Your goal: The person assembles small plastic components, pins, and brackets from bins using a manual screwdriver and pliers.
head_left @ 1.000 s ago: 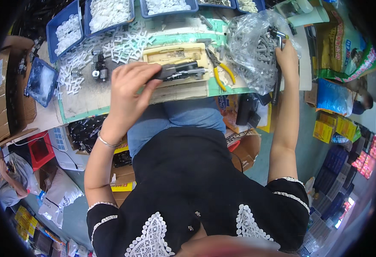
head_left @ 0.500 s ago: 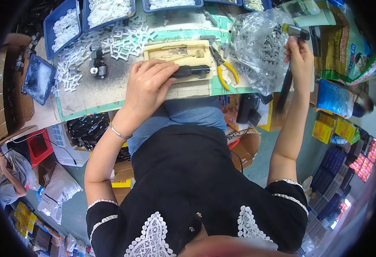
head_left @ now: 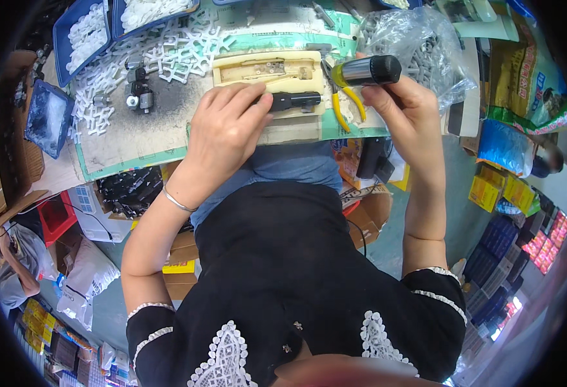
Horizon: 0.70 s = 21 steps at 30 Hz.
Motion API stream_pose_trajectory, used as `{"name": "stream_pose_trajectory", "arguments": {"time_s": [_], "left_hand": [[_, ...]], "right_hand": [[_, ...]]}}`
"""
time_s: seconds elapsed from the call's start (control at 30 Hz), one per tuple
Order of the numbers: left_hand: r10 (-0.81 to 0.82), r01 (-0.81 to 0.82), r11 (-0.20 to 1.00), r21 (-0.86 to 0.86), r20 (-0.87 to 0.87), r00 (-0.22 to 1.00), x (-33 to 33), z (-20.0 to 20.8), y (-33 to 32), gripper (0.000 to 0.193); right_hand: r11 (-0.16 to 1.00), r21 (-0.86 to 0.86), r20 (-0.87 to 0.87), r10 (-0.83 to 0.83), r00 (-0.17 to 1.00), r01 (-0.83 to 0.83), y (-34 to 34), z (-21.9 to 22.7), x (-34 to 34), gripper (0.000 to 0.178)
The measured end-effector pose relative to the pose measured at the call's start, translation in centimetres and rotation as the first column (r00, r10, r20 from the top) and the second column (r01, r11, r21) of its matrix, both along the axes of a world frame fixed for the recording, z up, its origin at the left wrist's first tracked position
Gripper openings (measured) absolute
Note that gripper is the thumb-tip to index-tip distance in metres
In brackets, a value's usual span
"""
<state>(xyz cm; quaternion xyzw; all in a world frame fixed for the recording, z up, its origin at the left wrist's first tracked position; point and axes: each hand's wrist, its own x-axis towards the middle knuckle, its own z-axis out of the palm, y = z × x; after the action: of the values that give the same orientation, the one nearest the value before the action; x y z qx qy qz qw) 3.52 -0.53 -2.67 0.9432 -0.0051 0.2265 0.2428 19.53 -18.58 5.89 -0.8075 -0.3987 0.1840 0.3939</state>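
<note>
A cream block with a long recess [head_left: 318,76] lies on the bench in front of me. My left hand [head_left: 224,126] is closed around one end of a black cylindrical part [head_left: 301,100], pressing it along the block's near side. Raised right of the block, my right hand [head_left: 414,122] grips a mallet [head_left: 364,72] with a metal head, one black face and one yellow-green face. Its handle is hidden by the hand. Beneath the mallet head, pliers with yellow handles [head_left: 339,113] lie beside the block.
White Y-shaped plastic pieces [head_left: 190,55] are strewn at the left, near small dark metal fittings [head_left: 142,97]. Blue trays [head_left: 111,29] of white parts line the far edge. A clear bag of grey parts [head_left: 451,71] lies right. Another person [head_left: 22,258] sits at far left.
My right hand has brought the mallet left and nearer, from above the clear bag to above the pliers. My left hand stays on the black part; the view has shifted slightly.
</note>
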Motion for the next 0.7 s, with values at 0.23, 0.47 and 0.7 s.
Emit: {"name": "stream_pose_trajectory", "arguments": {"time_s": [0.23, 0.47, 0.7], "left_hand": [[0.033, -0.012, 0.963, 0.270, -0.074, 0.997, 0.2, 0.5, -1.1, 0.025], [0.024, -0.013, 0.957, 0.288, -0.036, 0.999, 0.5, 0.8, -1.3, 0.010], [0.029, -0.011, 0.937, 0.350, -0.045, 0.999, 0.1, 0.4, -1.6, 0.022]], "right_hand": [[0.995, -0.083, 0.331, 0.071, 0.941, -0.046, -0.8, -3.3, -2.5, 0.028], [0.996, 0.040, 0.248, -0.082, 0.965, 0.074, -0.6, -4.7, -3.1, 0.022], [0.986, 0.161, 0.161, -0.074, 0.984, 0.048, 0.4, -3.0, -4.1, 0.027]]}}
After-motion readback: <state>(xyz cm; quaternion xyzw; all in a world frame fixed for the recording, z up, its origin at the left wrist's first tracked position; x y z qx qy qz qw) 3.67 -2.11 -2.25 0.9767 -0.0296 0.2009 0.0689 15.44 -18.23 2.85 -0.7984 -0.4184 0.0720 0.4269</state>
